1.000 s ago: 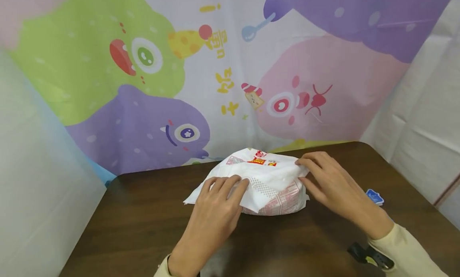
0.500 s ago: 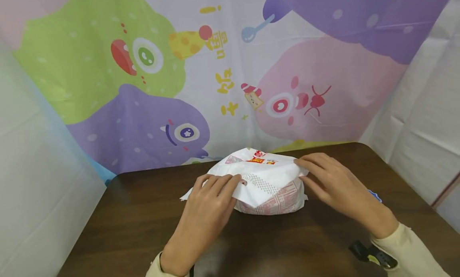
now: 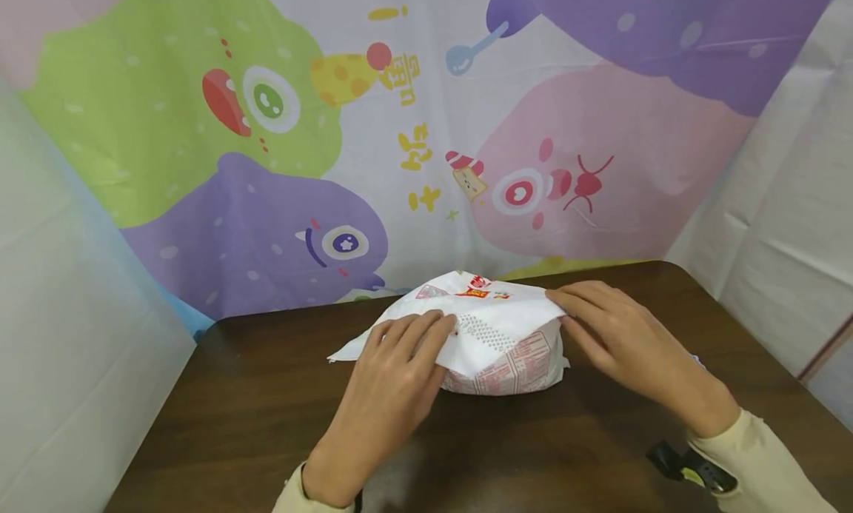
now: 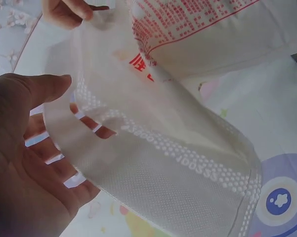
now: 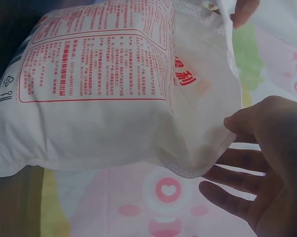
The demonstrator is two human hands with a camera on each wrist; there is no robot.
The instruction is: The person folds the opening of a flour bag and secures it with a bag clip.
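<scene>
A plump white flour bag (image 3: 513,369) with red print sits on the table, its flat top flap (image 4: 153,163) spread toward me. My left hand (image 3: 393,369) grips the flap's near edge by a cut handle slot. In the left wrist view the thumb lies on the near face, and fingers show through the slot from behind. My right hand (image 3: 623,335) pinches the flap's right corner between thumb and fingers. From the right wrist view, the bag's printed back (image 5: 94,64) and the thumb (image 5: 242,118) at the flap's edge are visible.
The dark wooden table (image 3: 253,424) reaches back to a cartoon-printed cloth (image 3: 420,254). Pale fabric walls (image 3: 73,335) stand on both sides. A small blue item (image 3: 697,360) is mostly hidden behind the right wrist. A black strapped device (image 3: 693,470) hangs beneath that sleeve.
The left hand has shifted slightly up and left, drawing the flap's near edge up and its left corner outward. The right forearm moved a little and covers more of the blue item.
</scene>
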